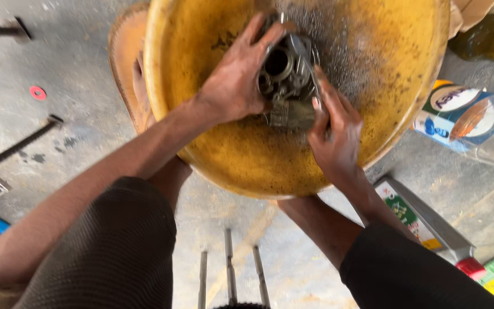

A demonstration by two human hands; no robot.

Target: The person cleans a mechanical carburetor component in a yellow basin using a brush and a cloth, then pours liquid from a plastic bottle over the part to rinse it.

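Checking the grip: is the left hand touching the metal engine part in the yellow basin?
Touching. The head view shows the left hand wrapped over the engine part, fingers pressed on its top.

basin at centre, carburetor in it, left hand on its 9 o'clock side, right hand at its 4 o'clock, plastic bottle at basin's 3 o'clock, washer on floor at 9 o'clock, metal rods at 6 o'clock

There is one view only, from a camera on the person's head, looking almost straight down and close in. The yellow basin fills the upper middle, its top rim cut off. Around the basin lies concrete floor; below it the person's knees crowd the bottom edge.
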